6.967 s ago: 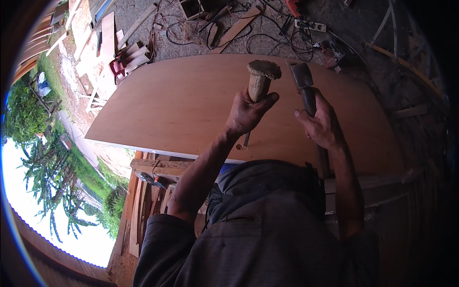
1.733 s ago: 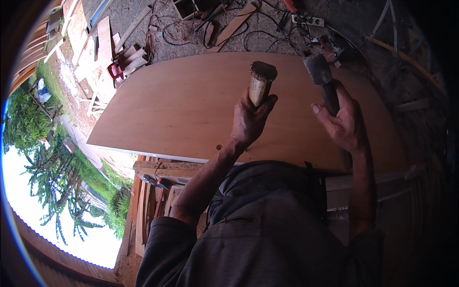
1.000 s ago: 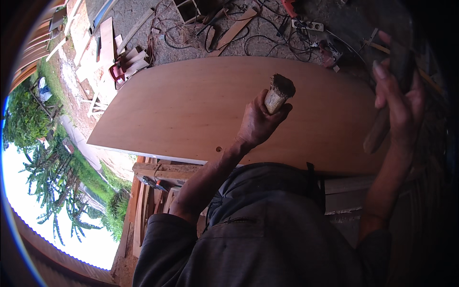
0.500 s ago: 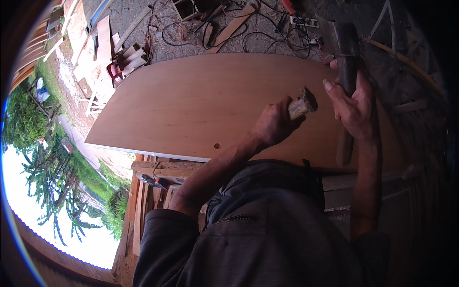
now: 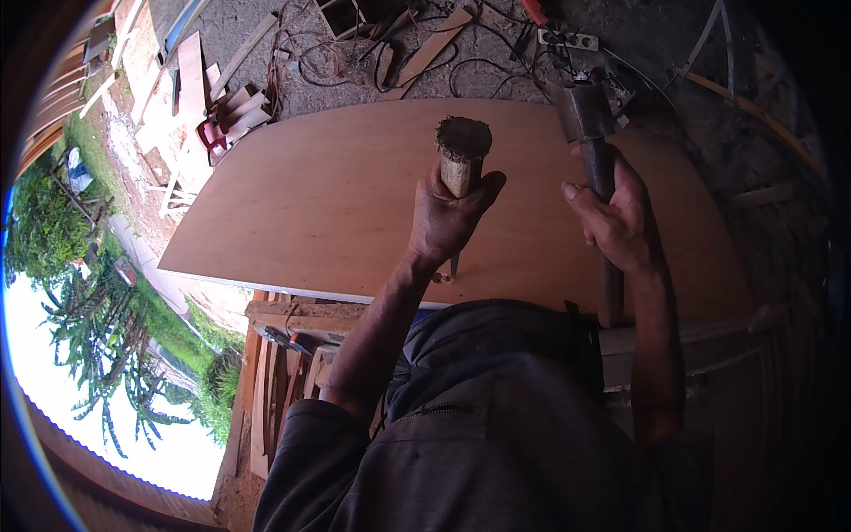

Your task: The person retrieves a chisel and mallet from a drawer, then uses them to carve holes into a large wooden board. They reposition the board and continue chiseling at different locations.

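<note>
A wood chisel (image 5: 463,155) is gripped in my left hand (image 5: 441,220), its frayed, battered handle end pointing up. The narrow blade shows below the hand, with its tip at a small cut-out (image 5: 442,277) close to the near edge of a large curved wooden panel (image 5: 301,195). Whether the tip touches the wood I cannot tell. My right hand (image 5: 620,217) is closed around the handle of a hammer (image 5: 585,113), raised over the right part of the panel. The hammer's dark, heavy head is up and its handle end points toward me.
Beyond the panel, tangled cables (image 5: 328,75), a white power strip (image 5: 567,40) and wood offcuts (image 5: 432,53) lie on the rough floor. A red tool (image 5: 213,133) sits beside the panel's far left. Stacked timber (image 5: 284,363) stands at my left, near my elbow.
My left hand has moved left and turned the chisel upright, its blade now down at the cut-out. My right hand has brought the hammer left and slightly nearer to me.
</note>
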The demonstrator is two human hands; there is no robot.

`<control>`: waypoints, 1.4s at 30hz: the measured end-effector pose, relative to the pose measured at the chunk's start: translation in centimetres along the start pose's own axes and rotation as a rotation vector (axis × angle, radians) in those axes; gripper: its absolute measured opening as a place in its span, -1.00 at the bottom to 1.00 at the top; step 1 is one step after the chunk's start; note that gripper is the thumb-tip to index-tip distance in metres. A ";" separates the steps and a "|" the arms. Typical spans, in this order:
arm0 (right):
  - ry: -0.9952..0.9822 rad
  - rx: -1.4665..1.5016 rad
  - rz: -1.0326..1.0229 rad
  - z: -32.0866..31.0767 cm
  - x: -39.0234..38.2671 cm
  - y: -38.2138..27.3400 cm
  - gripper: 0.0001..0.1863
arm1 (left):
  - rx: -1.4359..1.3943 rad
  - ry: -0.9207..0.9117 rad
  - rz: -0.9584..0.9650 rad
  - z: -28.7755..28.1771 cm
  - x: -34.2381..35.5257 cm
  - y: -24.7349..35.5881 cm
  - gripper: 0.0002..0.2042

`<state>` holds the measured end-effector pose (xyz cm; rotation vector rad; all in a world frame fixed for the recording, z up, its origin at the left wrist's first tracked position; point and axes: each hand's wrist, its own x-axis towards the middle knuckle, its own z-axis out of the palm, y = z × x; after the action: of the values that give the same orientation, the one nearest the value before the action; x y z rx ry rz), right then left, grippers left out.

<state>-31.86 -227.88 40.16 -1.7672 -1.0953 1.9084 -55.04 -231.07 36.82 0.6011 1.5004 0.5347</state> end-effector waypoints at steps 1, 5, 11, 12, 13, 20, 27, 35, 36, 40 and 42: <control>0.006 0.004 -0.021 0.2 0.0 0.3 -0.60 | -0.009 -0.002 -0.006 -0.1 0.0 0.0 -0.79; 0.020 0.061 -0.024 0.8 0.0 0.2 -0.61 | -0.050 0.004 -0.003 -0.5 -0.1 -0.4 -0.79; 0.000 -0.083 -0.076 0.3 0.5 0.2 -0.59 | -0.125 0.129 0.015 -1.4 -0.6 -0.7 -0.73; -0.005 -0.112 -0.089 0.4 0.5 0.1 -0.60 | -0.129 0.178 0.034 -1.6 -0.8 -0.9 -0.71; -0.017 -0.135 -0.095 0.5 0.6 0.0 -0.60 | -0.158 0.217 0.016 -2.1 -1.1 -1.1 -0.71; -0.175 -0.355 -0.271 0.8 1.8 -3.4 -0.61 | -0.141 0.232 0.047 -2.1 -1.5 -1.8 -0.71; 0.072 -0.329 -0.725 -0.9 5.3 -11.3 -0.78 | -0.096 0.243 0.103 -2.0 -2.2 -2.2 -0.76; -0.296 -0.696 -0.545 0.0 3.1 -10.0 -0.69 | -0.044 0.227 0.031 -1.4 -2.7 -1.7 -0.82; -0.188 -0.496 -0.656 -0.9 3.7 -10.9 -0.69 | -0.024 0.190 0.035 -1.7 -2.6 -1.6 -0.81; 0.440 -0.101 -0.577 -0.8 3.3 -17.4 -0.66 | -0.043 0.164 0.012 -2.0 -2.8 -1.5 -0.78; 0.234 -0.297 -0.547 -1.0 3.5 -14.2 -0.71 | -0.030 0.130 0.032 -1.6 -2.8 -0.8 -0.80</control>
<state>-35.27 -215.86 47.75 -1.5553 -1.6253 1.2355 -56.74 -233.44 38.39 0.5768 1.6047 0.6302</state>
